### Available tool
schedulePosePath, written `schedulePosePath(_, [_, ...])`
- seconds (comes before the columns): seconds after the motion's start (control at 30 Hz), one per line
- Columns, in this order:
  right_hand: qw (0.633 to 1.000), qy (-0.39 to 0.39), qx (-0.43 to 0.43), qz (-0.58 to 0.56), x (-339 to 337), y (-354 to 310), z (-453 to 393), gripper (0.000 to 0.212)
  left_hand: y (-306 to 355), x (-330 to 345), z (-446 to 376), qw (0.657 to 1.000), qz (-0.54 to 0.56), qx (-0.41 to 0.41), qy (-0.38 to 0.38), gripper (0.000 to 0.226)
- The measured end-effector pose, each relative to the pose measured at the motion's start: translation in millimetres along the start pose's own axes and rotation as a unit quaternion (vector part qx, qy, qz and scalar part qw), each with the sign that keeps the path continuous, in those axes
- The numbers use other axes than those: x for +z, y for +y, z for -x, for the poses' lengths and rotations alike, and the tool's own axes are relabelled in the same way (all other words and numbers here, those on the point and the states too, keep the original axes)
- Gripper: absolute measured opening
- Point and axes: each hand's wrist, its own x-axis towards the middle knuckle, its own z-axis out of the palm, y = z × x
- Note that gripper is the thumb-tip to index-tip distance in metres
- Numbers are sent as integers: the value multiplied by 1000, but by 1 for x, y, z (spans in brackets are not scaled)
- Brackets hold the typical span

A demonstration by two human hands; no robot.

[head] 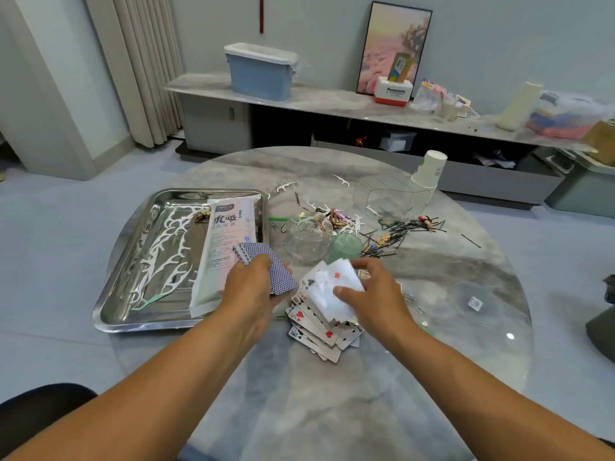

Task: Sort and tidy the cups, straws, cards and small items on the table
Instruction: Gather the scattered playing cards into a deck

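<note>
My left hand [248, 289] holds a fanned stack of blue-backed playing cards [266, 264] just right of the metal tray [113, 314]. My right hand [372, 291] grips several face-up cards [332, 287], blurred, above a loose pile of face-up cards [316, 331] on the table. In the tray lie a packet of straws [223, 247] and white floss picks [166, 247]. A stack of paper cups [427, 171] stands at the far right, beside a clear plastic box [382, 194].
A glass jar [307, 239] and a green cup [346, 246] stand behind the cards. Hairpins [392, 234], floss picks and clips litter the marble table [332, 410] beyond them. A clear lid [476, 304] lies at right. A low cabinet with a blue bin [261, 73] runs along the wall.
</note>
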Motion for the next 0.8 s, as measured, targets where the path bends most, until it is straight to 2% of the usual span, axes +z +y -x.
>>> schedulePosePath(0.07, [992,-4,-30,119,4,9,2,41,1,0,0,1000,-15,-3,2,17])
schedulePosePath(0.17, [945,-6,-58,321,11,19,5,41,-4,0,2,999,-44,-7,-11,17])
schedulePosePath(0.27, [892,16,-106,439,14,23,6,48,-7,0,4,997,-65,-4,-29,16])
schedulePosePath(0.33, [867,26,-133,479,15,23,6,49,-7,0,4,996,-81,1,-39,18])
schedulePosePath(0.37, [869,38,-144,472,15,22,5,46,-7,-1,4,995,-87,4,-45,20])
schedulePosePath(0.4, [890,53,-149,429,15,19,5,39,-7,-1,4,994,-94,10,-48,21])
schedulePosePath(0.43, [926,59,-145,343,14,14,7,31,-7,-1,4,993,-103,18,-51,23])
schedulePosePath(0.47, [967,43,-126,219,15,7,8,25,-7,-2,5,992,-112,25,-56,25])
schedulePosePath(0.5, [992,9,-100,76,16,0,10,20,-7,-1,6,991,-119,31,-62,28])
schedulePosePath(0.53, [996,-26,-81,-37,16,-6,11,17,-8,-1,7,989,-124,35,-69,31])
schedulePosePath(0.57, [992,-53,-73,-89,16,-10,12,14,-9,-1,7,988,-128,37,-76,34])
schedulePosePath(0.63, [988,-87,-59,-113,15,-14,13,17,-12,1,9,988,-121,32,-91,35])
schedulePosePath(0.8, [986,-69,3,-154,9,-11,7,30,-8,6,15,990,-32,-45,-133,21])
